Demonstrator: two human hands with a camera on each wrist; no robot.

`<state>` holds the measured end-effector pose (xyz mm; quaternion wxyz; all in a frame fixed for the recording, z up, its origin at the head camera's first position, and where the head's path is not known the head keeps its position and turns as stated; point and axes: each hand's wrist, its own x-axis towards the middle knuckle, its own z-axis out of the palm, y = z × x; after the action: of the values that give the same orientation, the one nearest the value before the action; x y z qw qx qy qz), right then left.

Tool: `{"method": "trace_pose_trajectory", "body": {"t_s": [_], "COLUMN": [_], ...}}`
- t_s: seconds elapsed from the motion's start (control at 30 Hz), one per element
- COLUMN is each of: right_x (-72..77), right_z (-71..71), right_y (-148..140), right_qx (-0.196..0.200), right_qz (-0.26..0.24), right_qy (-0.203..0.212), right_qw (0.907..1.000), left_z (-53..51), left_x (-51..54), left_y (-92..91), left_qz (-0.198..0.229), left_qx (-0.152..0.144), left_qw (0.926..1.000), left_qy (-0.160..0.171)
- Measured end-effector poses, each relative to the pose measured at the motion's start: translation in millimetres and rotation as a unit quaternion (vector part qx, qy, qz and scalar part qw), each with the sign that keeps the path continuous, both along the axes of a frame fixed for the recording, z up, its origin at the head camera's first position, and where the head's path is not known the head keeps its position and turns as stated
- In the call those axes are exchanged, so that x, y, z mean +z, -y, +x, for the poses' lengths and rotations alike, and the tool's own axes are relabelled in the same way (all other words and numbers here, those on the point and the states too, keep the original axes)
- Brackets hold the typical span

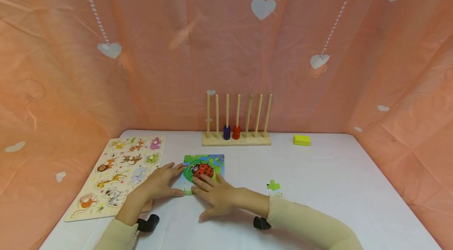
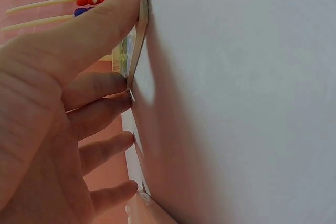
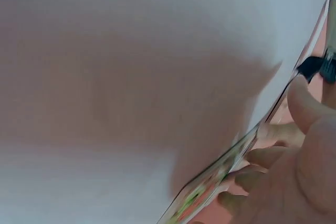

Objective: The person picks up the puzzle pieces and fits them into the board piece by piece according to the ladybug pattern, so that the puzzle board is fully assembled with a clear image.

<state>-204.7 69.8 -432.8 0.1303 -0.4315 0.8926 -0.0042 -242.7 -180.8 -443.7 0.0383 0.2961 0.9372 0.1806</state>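
Note:
A square ladybug jigsaw puzzle (image 1: 204,168) lies on the white table, with a green and blue picture round a red spotted ladybug. My left hand (image 1: 161,182) is at its left side; the thumb and index finger touch the board's edge, and the other fingertips rest on the table. Across the lower right part of the picture, my right hand (image 1: 218,198) lies with fingers spread and straight. It hides that corner of the puzzle. Two loose jigsaw pieces, a green one (image 1: 273,185) and a pale one (image 1: 277,194), lie right of the right hand.
At the left is a wooden animal puzzle board (image 1: 116,163). A wooden peg stand (image 1: 237,140) with blue and red beads stands at the back, and a yellow block (image 1: 301,140) lies to its right. Pink cloth (image 1: 226,57) hangs around the table.

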Motion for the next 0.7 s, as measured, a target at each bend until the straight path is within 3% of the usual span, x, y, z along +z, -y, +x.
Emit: {"method": "trace_pose_trajectory", "body": {"t_s": [0.17,0.43,0.7], "right_x": [-1.0,-3.4,-3.0], "right_z": [13.9,16.1,9.2], "right_y": [-1.2,1.1,-10.5], "right_qx": [-0.018,-0.025,-0.030], "right_qz": [0.021,0.033,-0.027], "right_qy": [0.022,0.010,0.035], "right_qw": [0.9994,0.9991,0.9986], "left_z": [-0.2,0.0,1.1], "left_x": [-0.6,-0.9,1.6], "left_y": [-0.5,0.0,-1.9], "left_qz": [-0.002,-0.005,-0.003], "left_qx": [0.003,0.001,0.002], "left_qw": [1.0000,1.0000,1.0000], "left_qy": [0.001,-0.007,-0.001]}}
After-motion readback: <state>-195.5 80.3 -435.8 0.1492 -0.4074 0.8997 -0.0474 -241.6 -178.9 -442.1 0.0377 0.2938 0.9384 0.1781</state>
